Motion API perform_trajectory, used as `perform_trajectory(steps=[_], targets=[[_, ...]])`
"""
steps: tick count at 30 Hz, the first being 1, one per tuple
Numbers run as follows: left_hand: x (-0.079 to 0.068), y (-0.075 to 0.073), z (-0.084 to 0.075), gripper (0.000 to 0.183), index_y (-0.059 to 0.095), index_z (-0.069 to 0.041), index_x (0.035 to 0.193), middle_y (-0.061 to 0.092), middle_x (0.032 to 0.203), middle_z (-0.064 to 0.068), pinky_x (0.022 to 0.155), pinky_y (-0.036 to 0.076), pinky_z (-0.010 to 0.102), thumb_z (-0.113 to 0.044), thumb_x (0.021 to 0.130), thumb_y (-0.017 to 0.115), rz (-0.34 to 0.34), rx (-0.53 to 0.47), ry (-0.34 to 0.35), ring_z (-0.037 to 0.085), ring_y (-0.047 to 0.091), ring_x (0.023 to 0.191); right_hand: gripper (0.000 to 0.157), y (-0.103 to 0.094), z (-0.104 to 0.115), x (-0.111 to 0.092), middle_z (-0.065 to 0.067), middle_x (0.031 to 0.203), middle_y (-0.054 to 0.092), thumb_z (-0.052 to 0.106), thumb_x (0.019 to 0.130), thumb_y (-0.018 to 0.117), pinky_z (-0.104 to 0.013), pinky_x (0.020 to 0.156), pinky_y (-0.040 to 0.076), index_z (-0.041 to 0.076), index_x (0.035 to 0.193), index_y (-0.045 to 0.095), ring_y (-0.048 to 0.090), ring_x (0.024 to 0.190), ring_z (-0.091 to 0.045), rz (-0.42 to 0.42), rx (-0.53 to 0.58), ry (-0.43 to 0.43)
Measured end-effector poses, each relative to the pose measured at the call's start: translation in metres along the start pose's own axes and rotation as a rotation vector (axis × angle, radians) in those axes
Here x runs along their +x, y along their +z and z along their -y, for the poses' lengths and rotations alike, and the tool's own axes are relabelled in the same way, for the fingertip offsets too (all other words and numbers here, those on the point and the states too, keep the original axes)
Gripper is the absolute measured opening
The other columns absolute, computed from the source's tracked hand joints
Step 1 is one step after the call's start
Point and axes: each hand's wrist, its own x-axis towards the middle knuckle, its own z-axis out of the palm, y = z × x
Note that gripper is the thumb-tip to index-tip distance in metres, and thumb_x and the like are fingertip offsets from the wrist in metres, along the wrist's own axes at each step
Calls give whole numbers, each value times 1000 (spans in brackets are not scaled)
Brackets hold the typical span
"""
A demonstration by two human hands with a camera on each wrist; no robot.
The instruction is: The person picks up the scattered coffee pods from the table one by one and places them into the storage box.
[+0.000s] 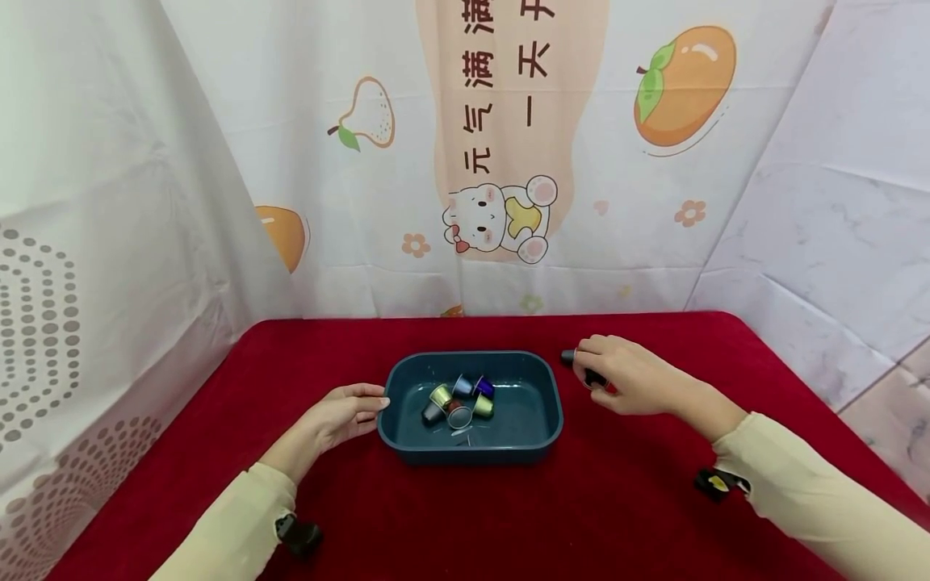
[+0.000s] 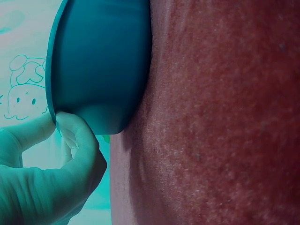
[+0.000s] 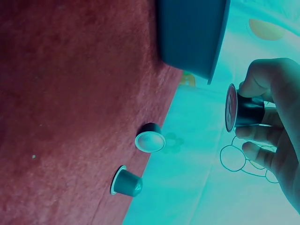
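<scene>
A blue-green rectangular plastic basin [image 1: 471,457] stands on the red-covered table. At its left end my left hand [image 1: 347,413] pinches the rim between thumb and forefinger, as the left wrist view [image 2: 56,173] also shows. Inside lie several coffee capsules: yellow-green, blue, brown and grey, some tipped on their sides. Off the basin's right end, my right hand [image 1: 626,376] holds a dark coffee capsule [image 3: 250,110] between thumb and fingers, raised over the table. Two more capsules, one dark with a pale lid [image 3: 150,141] and one greenish-looking [image 3: 127,182], rest on the cloth below.
The red cloth [image 1: 472,524] covers the whole table. Behind it hangs a white printed curtain [image 1: 349,226], with pale sheets at both sides. A small black device [image 1: 296,532] is strapped at the left wrist, another [image 1: 715,482] at the right.
</scene>
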Motion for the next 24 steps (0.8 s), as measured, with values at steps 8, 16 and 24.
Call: perform_trajectory(steps=[8, 16, 24], targets=[[1, -1, 1, 43, 45, 5, 129, 64, 95, -1, 80, 56, 23, -12, 93, 61, 5, 11, 6, 9, 64, 84, 28, -4, 5, 7, 9, 75, 48, 13, 68, 77, -19, 67, 38, 20, 80, 53, 39, 74, 1, 42, 9, 15], [0, 0, 1, 44, 45, 6, 130, 64, 95, -2, 79, 55, 23, -12, 93, 61, 8, 14, 11, 9, 63, 84, 27, -8, 8, 13, 9, 76, 49, 13, 69, 77, -19, 67, 40, 20, 81, 53, 40, 74, 0, 100, 25, 36], [2, -2, 3, 43, 45, 5, 129, 64, 94, -3, 80, 55, 23, -13, 93, 61, 5, 15, 13, 9, 64, 84, 29, -11, 10, 23, 9, 79, 50, 15, 68, 79, -20, 67, 42, 20, 83, 55, 42, 74, 0, 110, 19, 37]])
